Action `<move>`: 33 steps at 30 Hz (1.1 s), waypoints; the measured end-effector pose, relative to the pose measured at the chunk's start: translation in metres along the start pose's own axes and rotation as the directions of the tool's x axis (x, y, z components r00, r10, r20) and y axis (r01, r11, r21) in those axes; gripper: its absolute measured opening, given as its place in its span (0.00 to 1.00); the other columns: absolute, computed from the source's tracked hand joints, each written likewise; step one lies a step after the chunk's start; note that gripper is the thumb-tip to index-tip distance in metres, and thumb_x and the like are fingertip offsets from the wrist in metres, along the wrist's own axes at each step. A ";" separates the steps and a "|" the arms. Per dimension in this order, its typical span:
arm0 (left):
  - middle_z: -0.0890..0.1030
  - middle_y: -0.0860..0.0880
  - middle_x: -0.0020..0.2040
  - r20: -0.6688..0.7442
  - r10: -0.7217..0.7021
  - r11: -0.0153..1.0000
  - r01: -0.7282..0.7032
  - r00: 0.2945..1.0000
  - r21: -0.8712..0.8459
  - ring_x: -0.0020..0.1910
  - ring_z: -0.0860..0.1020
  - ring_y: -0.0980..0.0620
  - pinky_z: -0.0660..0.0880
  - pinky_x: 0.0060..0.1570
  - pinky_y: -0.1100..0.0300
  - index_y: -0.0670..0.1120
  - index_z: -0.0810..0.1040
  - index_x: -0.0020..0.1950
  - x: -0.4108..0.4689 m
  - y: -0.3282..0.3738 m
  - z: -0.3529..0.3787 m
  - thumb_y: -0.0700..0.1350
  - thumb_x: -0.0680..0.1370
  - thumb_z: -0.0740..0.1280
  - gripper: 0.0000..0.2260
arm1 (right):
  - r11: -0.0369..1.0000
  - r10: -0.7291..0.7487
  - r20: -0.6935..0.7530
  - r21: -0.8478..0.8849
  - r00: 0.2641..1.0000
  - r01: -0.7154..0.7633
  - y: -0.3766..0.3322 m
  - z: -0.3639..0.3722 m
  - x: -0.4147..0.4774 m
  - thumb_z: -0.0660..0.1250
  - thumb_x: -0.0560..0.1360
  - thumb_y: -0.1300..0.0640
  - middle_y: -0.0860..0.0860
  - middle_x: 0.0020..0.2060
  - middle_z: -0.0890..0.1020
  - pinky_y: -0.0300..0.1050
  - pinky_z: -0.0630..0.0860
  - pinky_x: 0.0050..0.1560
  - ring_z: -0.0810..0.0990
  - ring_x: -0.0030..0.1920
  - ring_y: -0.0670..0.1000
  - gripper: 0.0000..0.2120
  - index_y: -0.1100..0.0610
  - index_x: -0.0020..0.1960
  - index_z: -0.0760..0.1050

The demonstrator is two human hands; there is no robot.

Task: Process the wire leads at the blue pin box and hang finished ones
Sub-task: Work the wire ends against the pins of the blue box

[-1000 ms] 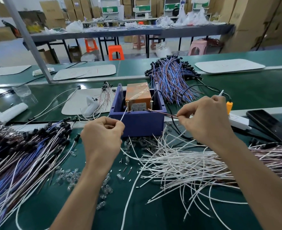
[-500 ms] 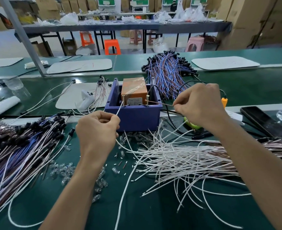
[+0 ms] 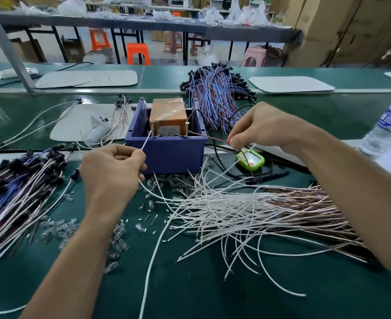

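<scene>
Blue pin box [image 3: 167, 155], one wire end held at each side.
Left hand [image 3: 111, 171] pinches a white wire [image 3: 146, 140]; right hand [image 3: 266, 127] pinches a brown wire [image 3: 203, 135].

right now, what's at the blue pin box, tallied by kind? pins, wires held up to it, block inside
gold pins: 2
white wire, pinched in the left grip: 1
brown wire, pinched in the right grip: 1
orange block inside: 1
total: 5
</scene>
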State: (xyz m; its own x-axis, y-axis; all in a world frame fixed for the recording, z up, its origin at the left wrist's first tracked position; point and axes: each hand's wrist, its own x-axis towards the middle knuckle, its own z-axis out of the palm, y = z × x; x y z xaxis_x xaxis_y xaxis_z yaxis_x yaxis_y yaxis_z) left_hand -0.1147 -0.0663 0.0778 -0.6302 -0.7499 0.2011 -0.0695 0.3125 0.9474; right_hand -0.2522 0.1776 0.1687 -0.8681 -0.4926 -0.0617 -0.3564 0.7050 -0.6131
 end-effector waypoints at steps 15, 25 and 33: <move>0.82 0.57 0.27 -0.046 0.013 0.999 -0.011 0.999 0.053 0.20 0.76 0.60 0.69 0.19 0.69 0.52 0.84 0.34 0.000 0.001 0.000 0.44 0.72 0.75 0.07 | 0.997 -0.010 -0.108 -0.082 0.994 0.001 -0.001 0.011 0.010 0.77 0.68 0.56 0.41 0.30 0.84 0.37 0.71 0.37 0.77 0.30 0.33 0.06 0.46 0.34 0.87; 0.83 0.56 0.27 -0.035 0.042 0.999 -0.041 0.999 0.022 0.20 0.77 0.60 0.69 0.19 0.69 0.51 0.84 0.34 -0.001 0.001 0.000 0.45 0.72 0.75 0.06 | 0.999 0.014 -0.164 -0.032 0.986 -0.020 0.000 0.008 0.002 0.78 0.68 0.56 0.43 0.30 0.85 0.41 0.78 0.42 0.82 0.38 0.42 0.07 0.45 0.33 0.87; 0.83 0.55 0.28 -0.016 0.046 0.999 -0.046 0.999 0.018 0.21 0.77 0.58 0.71 0.21 0.68 0.51 0.84 0.34 -0.003 0.002 0.000 0.45 0.72 0.75 0.07 | 0.999 0.051 -0.168 -0.003 0.984 -0.052 0.009 0.010 -0.005 0.77 0.67 0.55 0.43 0.30 0.85 0.36 0.73 0.35 0.80 0.35 0.38 0.08 0.43 0.34 0.87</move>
State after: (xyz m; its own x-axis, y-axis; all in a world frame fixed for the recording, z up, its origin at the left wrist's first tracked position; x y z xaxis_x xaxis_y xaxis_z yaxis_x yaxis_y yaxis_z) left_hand -0.1126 -0.0633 0.0788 -0.6200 -0.7441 0.2489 -0.0545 0.3573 0.9324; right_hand -0.2475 0.1816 0.1555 -0.9308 -0.3632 0.0404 -0.3116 0.7312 -0.6069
